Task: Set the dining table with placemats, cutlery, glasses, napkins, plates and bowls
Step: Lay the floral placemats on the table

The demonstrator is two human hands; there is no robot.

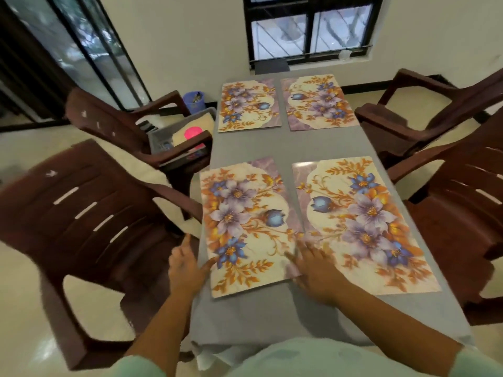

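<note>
**A:** What is nearest the camera?

**B:** Pale green sleeves (pixel 272 360), then two bare forearms reaching over the near edge of a table (pixel 261 317) draped in grey cloth.

**A:** And the hands?

**B:** The left hand (pixel 185 268) hovers at the table's left edge, fingers relaxed and spread, the thumb touching the near left placemat (pixel 245 224). It holds nothing. The right hand (pixel 315 270) lies flat with fingers spread where that mat meets the near right placemat (pixel 364 221), pressing on the seam rather than pinching anything.

**A:** How are the mats laid?

**B:** Both near mats, printed with purple and blue flowers, lie side by side, edges touching or slightly overlapping near the right hand. Further up the cloth, well apart from them, sit the far left placemat (pixel 249 104) and far right placemat (pixel 321 102), just beside each other.

**A:** Around the table?

**B:** Brown plastic chairs: one near left (pixel 89 213), one far left (pixel 119 123), two on the right (pixel 449 164). A grey bin (pixel 179 131) holding a pink object rests on the far left chair. Beyond, a blue bucket (pixel 194 100) on the floor and a barred window (pixel 310 28).
</note>
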